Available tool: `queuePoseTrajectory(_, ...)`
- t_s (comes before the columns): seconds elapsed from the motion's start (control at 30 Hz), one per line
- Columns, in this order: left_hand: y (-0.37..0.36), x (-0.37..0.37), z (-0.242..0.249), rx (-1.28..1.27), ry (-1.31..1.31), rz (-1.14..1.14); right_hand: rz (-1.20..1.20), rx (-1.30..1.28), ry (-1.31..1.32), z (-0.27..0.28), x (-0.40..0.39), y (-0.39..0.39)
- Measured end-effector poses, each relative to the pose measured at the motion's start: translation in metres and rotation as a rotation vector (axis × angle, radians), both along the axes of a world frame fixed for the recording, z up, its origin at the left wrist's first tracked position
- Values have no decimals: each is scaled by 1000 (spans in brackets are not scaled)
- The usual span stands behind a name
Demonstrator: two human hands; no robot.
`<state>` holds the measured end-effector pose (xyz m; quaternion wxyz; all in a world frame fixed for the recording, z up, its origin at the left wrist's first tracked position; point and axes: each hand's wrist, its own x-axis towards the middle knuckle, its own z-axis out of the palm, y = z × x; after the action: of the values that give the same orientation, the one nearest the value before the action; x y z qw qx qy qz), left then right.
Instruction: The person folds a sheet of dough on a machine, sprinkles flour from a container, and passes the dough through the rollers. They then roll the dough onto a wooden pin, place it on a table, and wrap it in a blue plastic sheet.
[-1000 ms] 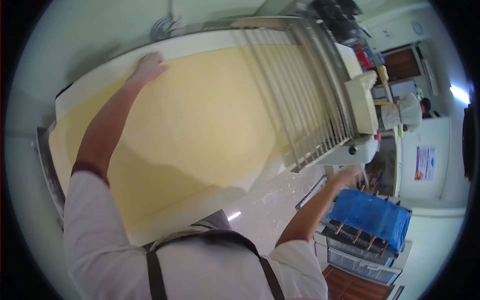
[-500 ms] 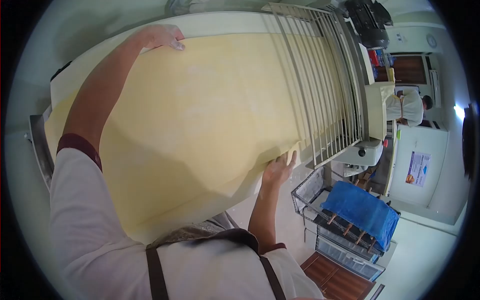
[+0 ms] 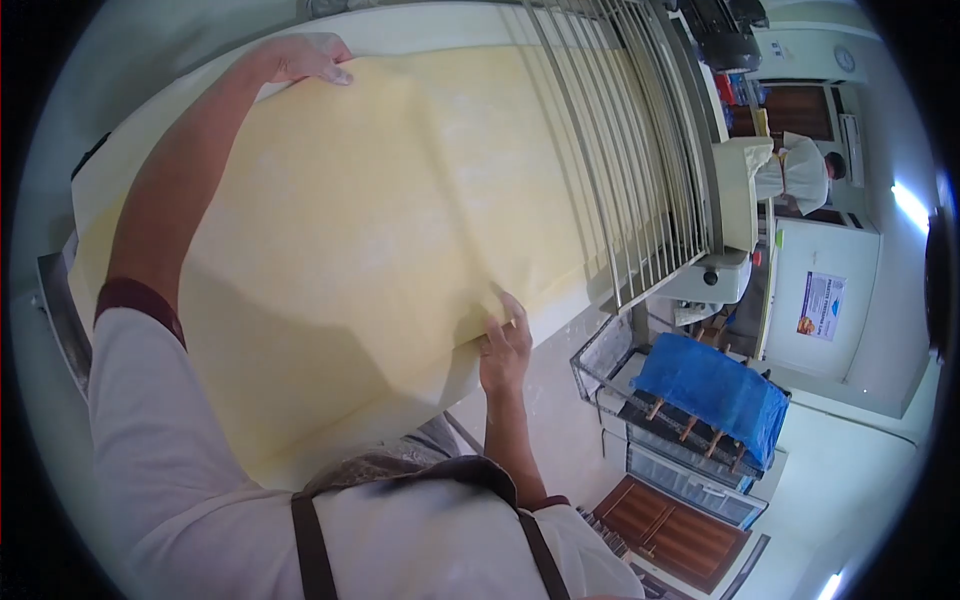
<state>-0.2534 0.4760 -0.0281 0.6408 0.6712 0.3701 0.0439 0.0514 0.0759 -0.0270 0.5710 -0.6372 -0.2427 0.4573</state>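
A wide, pale yellow dough sheet (image 3: 330, 190) lies over the white belt (image 3: 460, 28) of a sheeting machine. My left hand (image 3: 308, 58) is at the far edge, its fingers closed on the dough and the thumb on top. At the near edge, my right hand (image 3: 505, 350) has its fingers bent around the dough's rim; its exact pinch is partly hidden. From the right fingertips a soft raised ridge crosses the sheet toward the far edge. Light flour patches show on the dough.
A metal bar guard (image 3: 630, 150) stands over the sheet's right end. Beyond it are the machine body (image 3: 735, 195) and another person (image 3: 803, 172) in white. A rack with a blue cover (image 3: 712, 400) stands at the lower right, near wooden cabinet doors (image 3: 660, 530).
My right hand has moved left along the near edge, and a ridge has risen across the dough. My left hand stays at the far edge. The view has shifted slightly.
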Motion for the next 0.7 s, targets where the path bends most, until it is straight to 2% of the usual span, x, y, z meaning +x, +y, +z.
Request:
queuePoseTrajectory(0.07,4,-5,-4,72,172,-139,171,-230,-302,4,-9,12)
queuePoseTrajectory(0.1,4,-12,5,34,83,-104,202,-374,-445,28,-18,23)
queuePoseTrajectory(0.2,9,-27,25,-46,-174,25,84,-39,-261,40,-7,6)
queuePoseTrajectory(0.23,13,-22,20,-59,-255,63,56,74,17,36,1,-1)
queuePoseTrajectory(0.27,13,-16,14,-76,-340,103,-51,111,138,35,0,-3)
queuePoseTrajectory(0.33,3,5,-3,-154,-256,135,-254,198,382,31,-4,1)
queuePoseTrajectory(0.37,2,9,-7,-184,-210,155,-218,127,387,22,-5,-5)
queuePoseTrajectory(0.47,8,6,-8,-52,-7,-127,5,-57,121,11,-17,-10)
queuePoseTrajectory(0.57,-7,2,17,535,403,-261,208,-250,-406,33,-31,9)
queuePoseTrajectory(0.6,-3,-4,23,400,216,-181,280,-292,-582,42,-31,15)
queuePoseTrajectory(0.63,0,-16,25,262,31,-100,229,-216,-500,49,-26,9)
queuePoseTrajectory(0.7,4,-21,17,46,-271,60,73,-35,-80,47,-16,-4)
